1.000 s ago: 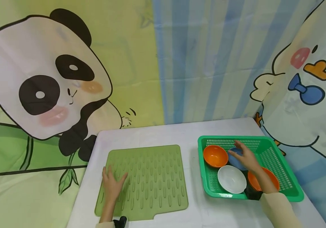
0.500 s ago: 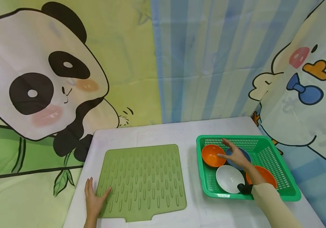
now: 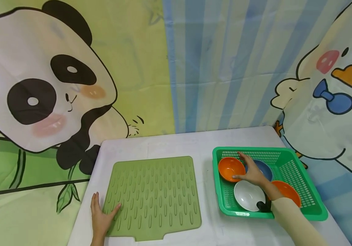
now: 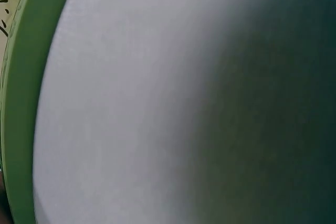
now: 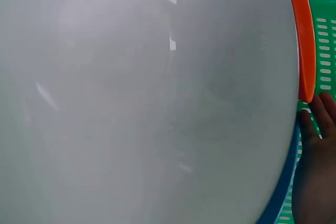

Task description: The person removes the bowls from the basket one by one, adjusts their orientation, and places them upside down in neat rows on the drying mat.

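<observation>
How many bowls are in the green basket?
4 visible: left orange bowl, blue bowl beside it, white bowl in front, right orange bowl partly behind the sleeve. Others may be hidden.

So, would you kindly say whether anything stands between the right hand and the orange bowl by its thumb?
Nothing visible does: in the head view, the right hand overlaps the rim of the orange bowl.

Curtained-off corner, room type unclear: cartoon-print drapes [image 3: 145, 75], white tabletop [image 3: 205, 143].
</observation>
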A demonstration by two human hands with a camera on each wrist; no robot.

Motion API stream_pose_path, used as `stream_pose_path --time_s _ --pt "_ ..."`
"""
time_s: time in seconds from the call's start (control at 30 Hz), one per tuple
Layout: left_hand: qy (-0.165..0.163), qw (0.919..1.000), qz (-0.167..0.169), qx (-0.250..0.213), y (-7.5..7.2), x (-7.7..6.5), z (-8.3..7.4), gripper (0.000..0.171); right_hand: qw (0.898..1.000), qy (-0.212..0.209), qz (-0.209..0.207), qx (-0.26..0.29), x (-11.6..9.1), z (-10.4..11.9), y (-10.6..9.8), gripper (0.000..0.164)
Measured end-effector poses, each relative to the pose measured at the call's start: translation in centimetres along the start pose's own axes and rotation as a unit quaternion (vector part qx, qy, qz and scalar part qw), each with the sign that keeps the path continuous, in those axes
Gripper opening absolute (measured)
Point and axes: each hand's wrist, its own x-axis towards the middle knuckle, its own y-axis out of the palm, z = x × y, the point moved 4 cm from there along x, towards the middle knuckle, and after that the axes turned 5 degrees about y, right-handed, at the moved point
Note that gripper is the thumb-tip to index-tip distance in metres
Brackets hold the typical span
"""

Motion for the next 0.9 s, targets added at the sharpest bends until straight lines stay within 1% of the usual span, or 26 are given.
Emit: stream_pose_path --time_s 0.23,0.4,0.53,0.77,0.9 --pt "0.001 1.0 0.0 0.008 0.1 -0.1 -0.1 0.112 1.0 -0.014 -0.015 -0.013 -0.1 -0.4 0.2 0.107" --pt "0.01 0.9997 0.0 0.023 0.2 0.0 0.2 0.112 1.0 -0.027 -0.008 -0.003 -0.1 -0.5 0.9 0.106" --pt "0.018 0.9995 -0.004 0.026 0.2 -0.2 0.4 0.111 0.999 -0.044 -0.001 -0.012 -0.3 -0.7 1.5 0.107" --pt "0.023 0.9994 -0.004 0.027 0.4 -0.2 0.1 0.111 0.996 -0.086 -0.008 -0.024 -0.1 -0.8 1.5 0.112" --pt "0.024 0.9992 -0.006 0.032 0.3 0.0 0.0 0.111 0.995 -0.089 -0.005 -0.033 0.1 -1.0 1.7 0.116"
